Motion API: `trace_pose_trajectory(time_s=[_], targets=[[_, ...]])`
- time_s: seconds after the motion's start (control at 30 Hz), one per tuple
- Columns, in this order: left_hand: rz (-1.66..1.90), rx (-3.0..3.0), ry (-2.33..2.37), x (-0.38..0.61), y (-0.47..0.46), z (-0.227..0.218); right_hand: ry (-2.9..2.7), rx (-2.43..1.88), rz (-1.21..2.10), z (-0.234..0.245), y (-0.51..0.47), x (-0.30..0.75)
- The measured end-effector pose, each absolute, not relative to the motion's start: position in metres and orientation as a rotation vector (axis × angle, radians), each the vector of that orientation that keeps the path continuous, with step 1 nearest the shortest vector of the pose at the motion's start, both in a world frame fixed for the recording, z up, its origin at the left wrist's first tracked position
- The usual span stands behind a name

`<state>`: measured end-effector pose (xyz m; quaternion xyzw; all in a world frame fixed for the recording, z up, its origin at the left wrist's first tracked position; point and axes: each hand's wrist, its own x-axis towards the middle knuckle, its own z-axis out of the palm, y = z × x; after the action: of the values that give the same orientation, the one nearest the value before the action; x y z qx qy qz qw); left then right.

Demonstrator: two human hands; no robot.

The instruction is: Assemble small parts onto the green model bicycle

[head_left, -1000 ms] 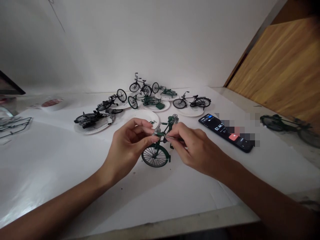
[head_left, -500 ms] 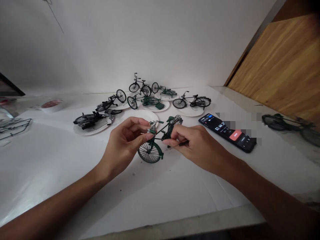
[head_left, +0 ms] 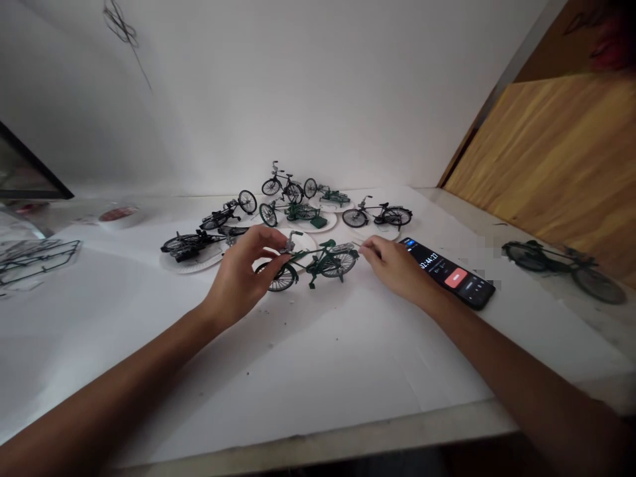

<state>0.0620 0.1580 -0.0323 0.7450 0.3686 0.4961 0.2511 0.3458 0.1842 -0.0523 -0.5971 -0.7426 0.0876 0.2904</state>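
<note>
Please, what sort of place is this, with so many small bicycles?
Probably a hobby bench for building models: the left hand holds a green model bicycle, the right hand pinches a thin pin, and other model bicycles rest on paper plates over white paper.

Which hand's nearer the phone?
Right. The right hand sits just beside the phone, at its end toward the middle of the table. The left hand is much farther away, beyond the green model bicycle.
</note>
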Motion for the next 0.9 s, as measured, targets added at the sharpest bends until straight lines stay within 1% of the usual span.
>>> trace_pose_trajectory(time_s=[0.17,0.27,0.43,0.5,0.9], targets=[[1.243,2.158,1.088,0.052,0.168,-0.033,-2.000,-1.529,0.308,-0.054,0.183,0.346],[1.253,2.174,1.115,0.048,0.171,-0.033,-1.993,-1.440,0.363,-0.048,0.180,0.343],[1.296,2.138,1.069,0.051,0.173,-0.035,-2.048,-1.251,0.634,-0.040,0.170,0.332],[1.314,2.092,1.064,0.052,0.173,-0.036,-2.058,-1.215,0.689,-0.041,0.167,0.328],[1.410,1.749,1.087,0.060,0.168,-0.034,-2.007,-1.184,0.725,-0.046,0.162,0.313]])
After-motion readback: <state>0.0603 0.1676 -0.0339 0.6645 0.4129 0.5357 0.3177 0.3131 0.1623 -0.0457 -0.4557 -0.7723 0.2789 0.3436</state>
